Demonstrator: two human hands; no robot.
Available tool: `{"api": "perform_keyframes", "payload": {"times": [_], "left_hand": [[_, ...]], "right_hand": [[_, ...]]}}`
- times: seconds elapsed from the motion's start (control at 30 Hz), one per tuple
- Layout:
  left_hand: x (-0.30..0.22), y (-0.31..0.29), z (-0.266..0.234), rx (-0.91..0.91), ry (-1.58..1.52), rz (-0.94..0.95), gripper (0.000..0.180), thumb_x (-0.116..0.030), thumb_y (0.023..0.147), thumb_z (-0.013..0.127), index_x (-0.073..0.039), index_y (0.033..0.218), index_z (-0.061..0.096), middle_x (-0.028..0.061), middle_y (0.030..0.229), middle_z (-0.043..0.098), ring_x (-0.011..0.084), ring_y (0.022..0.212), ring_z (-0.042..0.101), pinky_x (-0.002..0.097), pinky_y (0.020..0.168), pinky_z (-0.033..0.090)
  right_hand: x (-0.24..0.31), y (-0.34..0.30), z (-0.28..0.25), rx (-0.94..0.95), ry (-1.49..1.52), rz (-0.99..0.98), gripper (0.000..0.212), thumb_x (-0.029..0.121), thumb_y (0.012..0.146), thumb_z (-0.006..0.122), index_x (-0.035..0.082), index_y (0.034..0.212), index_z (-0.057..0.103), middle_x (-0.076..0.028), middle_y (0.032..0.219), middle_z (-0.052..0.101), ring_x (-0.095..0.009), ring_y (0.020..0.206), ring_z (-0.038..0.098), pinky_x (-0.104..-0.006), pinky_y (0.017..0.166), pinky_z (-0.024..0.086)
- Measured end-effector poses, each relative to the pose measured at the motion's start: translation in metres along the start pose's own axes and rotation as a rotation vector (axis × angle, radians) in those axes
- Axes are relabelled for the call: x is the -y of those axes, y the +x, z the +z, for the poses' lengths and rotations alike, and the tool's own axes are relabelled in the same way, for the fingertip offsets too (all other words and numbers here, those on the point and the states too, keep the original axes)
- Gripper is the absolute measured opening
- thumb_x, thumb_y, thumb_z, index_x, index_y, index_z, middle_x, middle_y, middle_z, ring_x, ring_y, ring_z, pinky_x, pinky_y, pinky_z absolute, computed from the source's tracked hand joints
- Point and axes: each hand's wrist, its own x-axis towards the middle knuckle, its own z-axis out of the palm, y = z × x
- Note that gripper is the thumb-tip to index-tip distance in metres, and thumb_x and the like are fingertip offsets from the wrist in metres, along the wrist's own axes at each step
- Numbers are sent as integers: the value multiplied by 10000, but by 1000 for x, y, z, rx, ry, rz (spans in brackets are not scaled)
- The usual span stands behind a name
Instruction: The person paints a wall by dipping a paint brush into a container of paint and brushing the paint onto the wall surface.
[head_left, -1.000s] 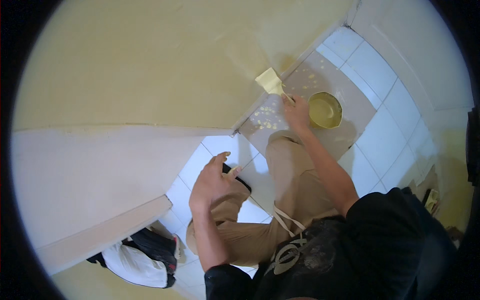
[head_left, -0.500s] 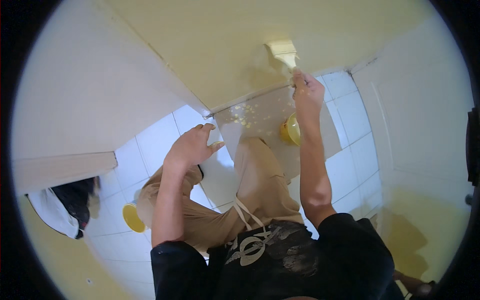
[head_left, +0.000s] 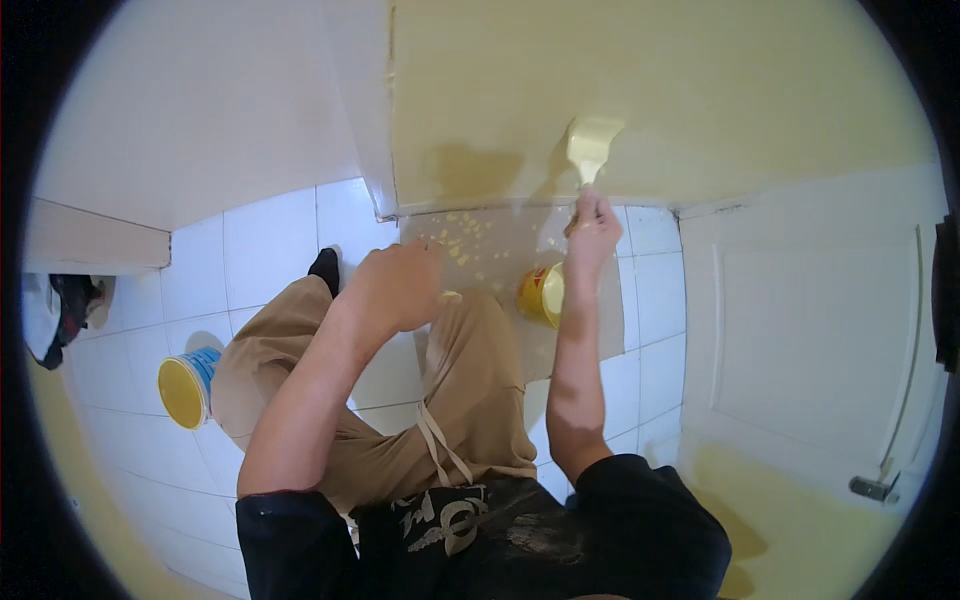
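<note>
Right hand (head_left: 592, 232) is up at the foot of the wall, fingers wrapped tight around the handle of one paintbrush (head_left: 588, 152), and the pale, paint-loaded bristles are pressed flat against the yellow wall (head_left: 700, 90). Just one brush in play. Left hand (head_left: 398, 285) sits over the bent knee, curled into a loose fist; whether anything is inside it cannot be told from this angle.

Paint containers: two. One small yellow can (head_left: 540, 294) stands on the floor just below the right wrist, beside the right leg, on a single clear plastic sheet (head_left: 480, 235) that is speckled with yellow drips and runs up to the wall's base. The second, a blue tub of yellow paint (head_left: 186, 386), stands on the white tiled floor (head_left: 270, 240) well off to the left, beyond the left knee.

The person crouches in tan trousers and a dark shirt, one dark-socked foot (head_left: 324, 266) showing on the tiles. A white door (head_left: 810, 330) fills the right side, with one metal handle (head_left: 872, 488) low down. A bundle of dark and white cloth (head_left: 62, 310) lies at the far left.
</note>
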Motion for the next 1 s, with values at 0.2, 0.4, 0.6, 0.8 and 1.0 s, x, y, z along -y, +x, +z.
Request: {"api": "perform_keyframes", "payload": {"times": [0.2,0.4,0.6,0.8,1.0], "left_hand": [[-3,-2,-2,-31,28,7,551,-394,910,688,35,1236,572,246,1136,660,415,1048,658,477,902,531],[8,-9,6,-43,-6,-5,535,-390,914,678,36,1219,573,255,1132,657,422,1038,658,484,899,532],[1,3,2,-86,14,33,492,-391,931,675,17,1196,597,239,1116,674,406,1040,671,499,897,537],[-4,2,-4,3,-20,-2,640,-455,928,665,7,1355,549,277,1287,613,425,1176,608,461,1011,494],[-16,1,-4,50,89,43,608,-418,928,686,9,1342,559,271,1260,634,397,1082,653,444,948,519]], "right_hand": [[-138,-12,4,82,-117,149,375,252,995,650,81,675,558,33,602,466,-69,519,385,-275,464,307],[-136,-39,-2,65,-344,10,420,270,973,643,47,624,571,12,576,476,-94,539,380,-341,506,307],[-53,16,-2,22,-249,47,390,250,962,667,57,637,571,39,592,464,-83,524,372,-299,489,274],[62,8,-26,37,31,117,442,338,971,661,8,682,610,56,596,435,-72,584,361,-302,522,294],[67,-9,-26,-146,118,70,454,377,932,729,-28,741,658,37,582,463,-65,594,394,-309,518,327]]}}
